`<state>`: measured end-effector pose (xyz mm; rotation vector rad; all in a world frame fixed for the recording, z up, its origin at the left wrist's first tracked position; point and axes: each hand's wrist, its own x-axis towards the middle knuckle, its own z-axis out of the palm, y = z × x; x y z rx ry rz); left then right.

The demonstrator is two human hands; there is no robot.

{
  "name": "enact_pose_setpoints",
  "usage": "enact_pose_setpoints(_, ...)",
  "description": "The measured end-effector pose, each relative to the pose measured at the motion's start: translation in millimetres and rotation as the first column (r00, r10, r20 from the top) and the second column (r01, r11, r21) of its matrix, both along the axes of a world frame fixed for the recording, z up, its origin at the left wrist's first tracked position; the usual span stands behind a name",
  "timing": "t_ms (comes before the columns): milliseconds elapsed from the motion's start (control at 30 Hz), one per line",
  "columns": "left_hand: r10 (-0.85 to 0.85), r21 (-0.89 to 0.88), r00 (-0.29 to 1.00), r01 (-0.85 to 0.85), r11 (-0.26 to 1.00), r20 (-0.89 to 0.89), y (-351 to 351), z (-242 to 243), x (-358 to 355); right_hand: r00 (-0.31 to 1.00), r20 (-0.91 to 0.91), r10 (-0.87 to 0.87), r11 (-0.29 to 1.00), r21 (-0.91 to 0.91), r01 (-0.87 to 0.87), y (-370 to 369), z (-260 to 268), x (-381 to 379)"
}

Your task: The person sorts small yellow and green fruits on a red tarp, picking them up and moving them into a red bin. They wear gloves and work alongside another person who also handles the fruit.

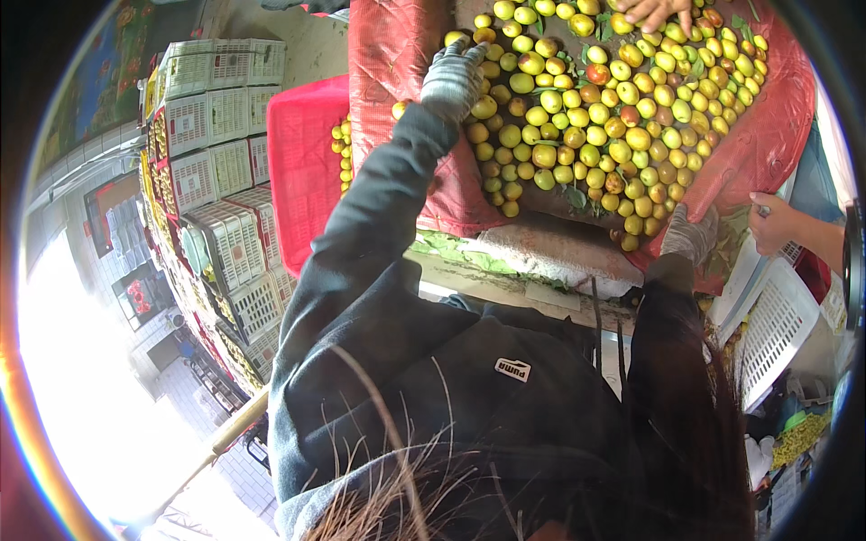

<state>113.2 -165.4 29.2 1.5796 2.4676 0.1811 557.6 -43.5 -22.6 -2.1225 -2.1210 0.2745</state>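
Many yellow-green jujubes point(588, 135), some with red-brown patches, lie with green leaves on a dark surface between red padded covers. My left hand point(454, 80), in a grey-white striped glove, reaches over the fruit at the left side, its fingers spread over a few jujubes by the red quilted cover point(389, 101). Whether it holds one cannot be told. My right hand point(689, 233), gloved in grey, is at the lower right corner of the fruit, against the edge of the other red padded cover point(758, 145). Its fingers are partly hidden.
Another person's bare hand point(653, 12) touches fruit at the top; a bare hand point(778, 223) is at the right. A red plastic crate point(308, 162) with jujubes stands left, before stacked white crates point(233, 233). A white perforated crate point(778, 324) stands lower right.
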Motion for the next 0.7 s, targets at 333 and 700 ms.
enact_pose_setpoints(333,0.174,-0.278,0.975,-0.131,0.951,0.138,-33,-1,79,0.997,-0.022,0.068,0.996,0.053,-0.067,3,-9,6)
enact_pose_setpoints(700,0.221,-0.453,0.937,-0.078,0.888,0.271,-46,-18,89,0.993,-0.083,0.080,0.996,0.049,-0.076,1,-6,0)
